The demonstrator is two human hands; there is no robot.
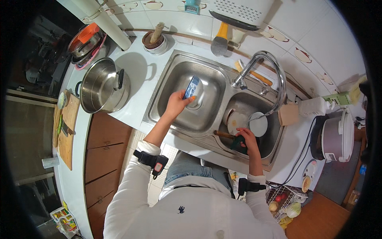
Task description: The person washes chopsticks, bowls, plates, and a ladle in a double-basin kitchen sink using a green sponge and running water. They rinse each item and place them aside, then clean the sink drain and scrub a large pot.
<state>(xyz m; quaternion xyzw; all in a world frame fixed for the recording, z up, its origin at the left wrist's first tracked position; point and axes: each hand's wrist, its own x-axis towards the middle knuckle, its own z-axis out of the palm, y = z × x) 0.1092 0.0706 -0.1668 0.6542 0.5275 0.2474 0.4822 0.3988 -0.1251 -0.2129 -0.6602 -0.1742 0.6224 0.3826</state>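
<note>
My left hand [177, 103] grips a blue-and-white patterned bowl [193, 86], tipped on its side above the left basin [167, 89] of a steel double sink. Over the right basin [238, 100], my right hand [248, 139] holds a dark green cloth or scouring pad [238, 144], partly hidden by the fingers. A wooden handle [223, 134] sticks out beside that pad; what it joins is hidden. Deeper in this basin lie a stained, light-coloured dish [236, 122] and a white bowl [259, 127]. Water runs from the curved chrome faucet [279, 74] onto the white bowl.
A large steel pot [119, 95] stands on the counter left of the sink. Behind the faucet lies a wooden-handled brush [259, 77]. To the right are a pump bottle [312, 107] and a rice cooker [334, 137]. A cutting board [69, 119] with a knife is far left.
</note>
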